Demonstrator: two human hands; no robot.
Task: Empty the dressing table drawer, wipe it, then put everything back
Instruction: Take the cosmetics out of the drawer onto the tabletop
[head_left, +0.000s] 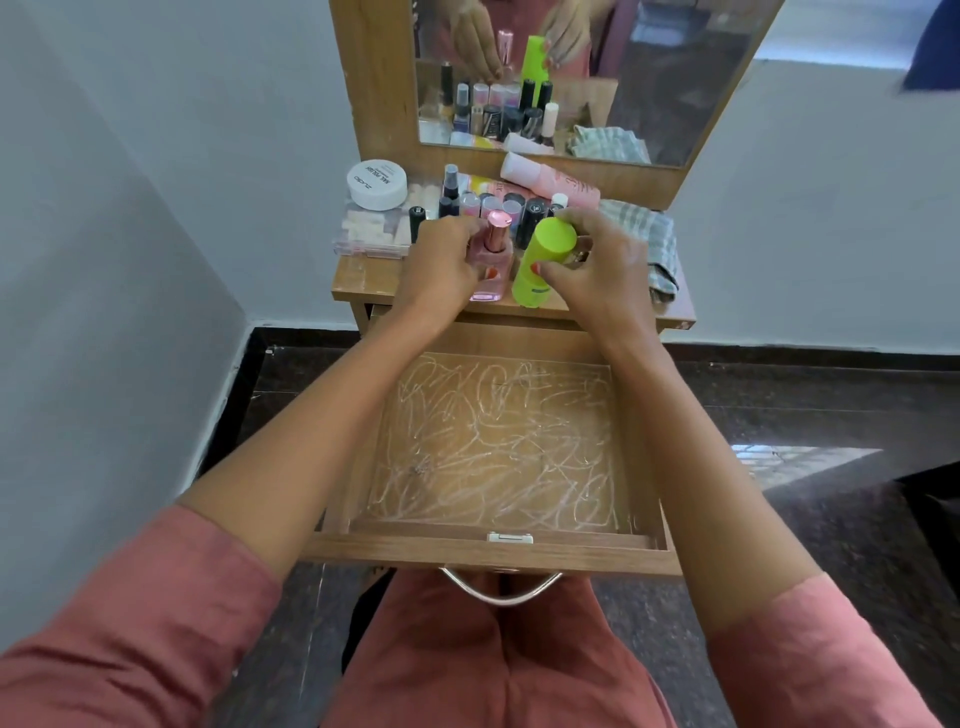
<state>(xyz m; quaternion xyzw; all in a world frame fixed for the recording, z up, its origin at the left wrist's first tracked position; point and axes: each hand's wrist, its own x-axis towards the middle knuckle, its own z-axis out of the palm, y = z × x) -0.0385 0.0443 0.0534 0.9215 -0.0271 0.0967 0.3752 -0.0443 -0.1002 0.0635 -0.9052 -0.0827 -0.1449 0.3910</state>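
Both hands are up on the wooden dressing table (363, 283), fingers curled. Left hand (441, 270) grips a pink glass bottle w/ rose-gold cap (491, 260); right hand (597, 270) wraps a lime-green plastic bottle (540, 260). Both bottles upright at front edge. Small cosmetics (519, 208) crowd behind, prob. parked so the pulled-out wooden drawer (493, 553) can be wiped. It sits below & nearer than the hands, showing only pale scribbles. Grey checked cloth (644, 228) lies just beside right hand.
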